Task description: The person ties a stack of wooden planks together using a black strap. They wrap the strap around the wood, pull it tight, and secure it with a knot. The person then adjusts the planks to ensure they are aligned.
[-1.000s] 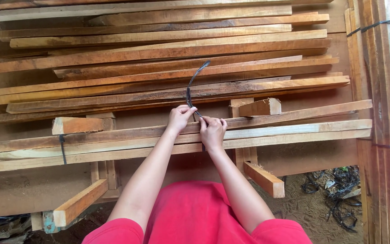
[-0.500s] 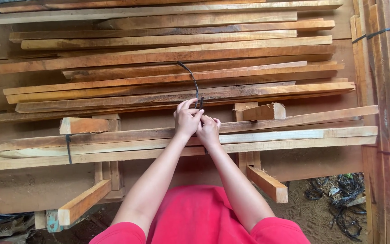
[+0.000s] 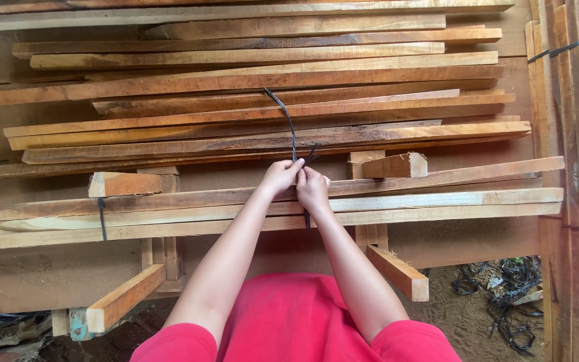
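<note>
Black strap (image 3: 288,124), thin and dark, is seen at the middle of the frame, and both hands are gathered on it. The left hand (image 3: 279,177) and the right hand (image 3: 313,189) are held touching each other, just above the near bundle of planks (image 3: 437,201) that runs across the frame from left to right. The fingers of both hands are curled and pressed together, pinched on the strap where its two ends meet; whether a knot is formed there cannot be told, since the fingers cover that spot.

From the fingers one free end of the strap is carried up and slightly toward the upper left, over the loose stack of boards (image 3: 256,80) beyond. A shorter end is shown just to the right of it, angled up and right. Below the right hand a dark line of strap is seen passing down across the bundle's near edge. So the strap's long axis is laid almost at right angles to the planks' long axis, and the tail lies straight ahead of the fingertips, above them in the frame.

The left hand is placed a little higher in the frame and nearer the long tail; the right hand sits lower, nearer the wrapped part.

A second dark band (image 3: 100,218) is seen around the same bundle at centre left. Upright bound timber (image 3: 571,167) fills the right edge.
</note>
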